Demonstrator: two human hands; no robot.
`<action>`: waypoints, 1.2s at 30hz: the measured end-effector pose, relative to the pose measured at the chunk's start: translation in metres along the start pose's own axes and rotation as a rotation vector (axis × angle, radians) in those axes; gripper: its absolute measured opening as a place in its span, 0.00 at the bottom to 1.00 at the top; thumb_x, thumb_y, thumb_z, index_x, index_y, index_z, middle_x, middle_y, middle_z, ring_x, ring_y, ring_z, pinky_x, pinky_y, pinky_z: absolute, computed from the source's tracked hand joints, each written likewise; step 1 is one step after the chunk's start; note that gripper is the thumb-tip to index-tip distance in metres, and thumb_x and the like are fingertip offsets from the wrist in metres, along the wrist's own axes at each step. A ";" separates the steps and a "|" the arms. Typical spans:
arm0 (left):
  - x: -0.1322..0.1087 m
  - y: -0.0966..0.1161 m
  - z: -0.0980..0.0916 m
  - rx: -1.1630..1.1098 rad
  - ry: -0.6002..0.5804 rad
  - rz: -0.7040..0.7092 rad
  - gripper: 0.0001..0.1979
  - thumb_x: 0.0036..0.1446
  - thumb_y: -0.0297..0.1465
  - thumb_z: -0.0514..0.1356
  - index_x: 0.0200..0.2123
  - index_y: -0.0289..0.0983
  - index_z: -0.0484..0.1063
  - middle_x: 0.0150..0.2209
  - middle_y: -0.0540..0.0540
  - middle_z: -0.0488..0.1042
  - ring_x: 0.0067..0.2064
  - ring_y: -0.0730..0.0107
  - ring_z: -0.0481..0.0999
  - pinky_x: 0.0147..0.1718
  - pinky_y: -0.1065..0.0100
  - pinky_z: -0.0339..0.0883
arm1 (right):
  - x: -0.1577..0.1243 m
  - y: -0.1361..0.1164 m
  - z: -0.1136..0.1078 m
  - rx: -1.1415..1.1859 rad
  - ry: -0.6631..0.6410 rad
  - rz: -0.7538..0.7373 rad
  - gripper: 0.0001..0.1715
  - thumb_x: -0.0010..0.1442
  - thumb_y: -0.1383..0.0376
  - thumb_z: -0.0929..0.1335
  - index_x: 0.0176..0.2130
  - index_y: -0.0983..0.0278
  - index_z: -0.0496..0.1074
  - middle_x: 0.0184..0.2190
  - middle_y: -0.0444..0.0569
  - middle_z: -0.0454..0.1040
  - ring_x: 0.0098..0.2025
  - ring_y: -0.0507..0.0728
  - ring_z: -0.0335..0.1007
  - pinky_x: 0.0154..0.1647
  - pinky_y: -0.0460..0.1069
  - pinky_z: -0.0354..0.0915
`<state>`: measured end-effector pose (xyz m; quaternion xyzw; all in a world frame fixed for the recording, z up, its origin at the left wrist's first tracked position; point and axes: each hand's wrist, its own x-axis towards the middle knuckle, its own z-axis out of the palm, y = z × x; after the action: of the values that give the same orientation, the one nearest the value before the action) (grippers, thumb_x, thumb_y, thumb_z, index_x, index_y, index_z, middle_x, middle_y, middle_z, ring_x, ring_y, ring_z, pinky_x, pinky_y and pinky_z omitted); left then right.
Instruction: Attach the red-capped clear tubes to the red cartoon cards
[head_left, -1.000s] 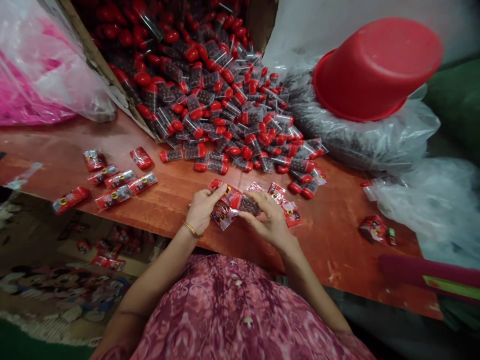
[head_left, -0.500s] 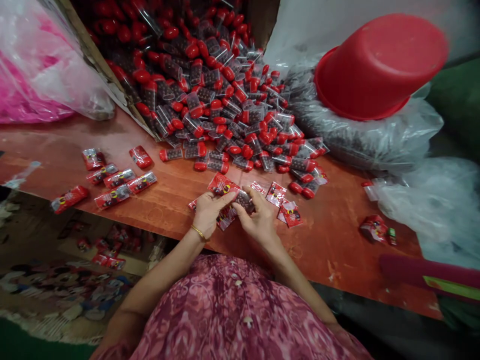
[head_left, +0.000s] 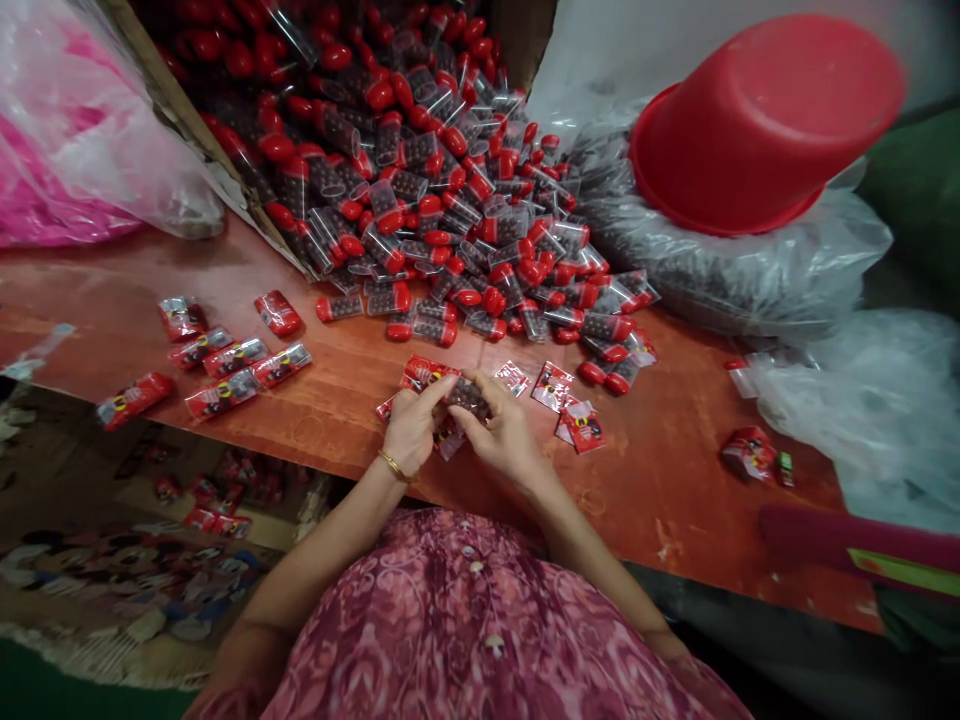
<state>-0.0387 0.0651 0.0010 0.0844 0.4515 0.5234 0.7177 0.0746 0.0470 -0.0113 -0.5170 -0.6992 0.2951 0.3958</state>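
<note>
A reddish-brown wooden table spreads out before me. Beyond it, a cardboard box lies tipped, spilling a heap of clear red-capped tubes onto the tabletop. To the right of the heap, a red plastic basin sits upside down and tilted on a bulging clear bag of dark beads. Crumpled clear plastic lies further right, and a pink-filled plastic bag lies far left. Below the table's near edge, a cartoon-printed rug shows past my patterned pink dress.

Sealed red packets lie in a loose group left of my hands, with more just to the right. At the table's near side, my left hand, wearing a gold bangle, and my right hand nearly meet. Their fingers close together on a clear tube of dark beads, which they partly hide. My left fingers also rest against a red foil packet just beside it; I cannot tell whether the tube is inside.
</note>
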 end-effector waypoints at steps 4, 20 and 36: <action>-0.001 0.004 -0.003 0.009 -0.001 0.059 0.12 0.29 0.29 0.70 0.21 0.33 0.73 0.21 0.51 0.76 0.25 0.75 0.74 0.28 0.74 0.66 | -0.002 0.000 0.006 0.206 -0.015 0.105 0.21 0.57 0.60 0.65 0.50 0.61 0.64 0.42 0.51 0.73 0.38 0.56 0.71 0.39 0.52 0.70; 0.001 0.049 -0.043 0.212 0.028 -0.099 0.05 0.44 0.27 0.66 0.26 0.33 0.73 0.23 0.48 0.77 0.23 0.74 0.75 0.25 0.73 0.68 | 0.027 -0.005 0.025 -0.038 -0.134 -0.012 0.24 0.54 0.56 0.68 0.49 0.61 0.63 0.29 0.44 0.74 0.28 0.53 0.71 0.32 0.48 0.66; 0.010 0.008 -0.020 0.598 -0.048 0.313 0.18 0.37 0.32 0.69 0.36 0.36 0.75 0.38 0.43 0.78 0.39 0.67 0.77 0.42 0.69 0.67 | 0.005 0.050 -0.016 -0.431 0.226 0.006 0.10 0.60 0.61 0.64 0.32 0.62 0.72 0.31 0.51 0.75 0.36 0.59 0.67 0.40 0.55 0.61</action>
<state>-0.0587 0.0697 -0.0116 0.3717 0.5497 0.4694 0.5825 0.1123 0.0670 -0.0431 -0.6215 -0.6955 0.0807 0.3513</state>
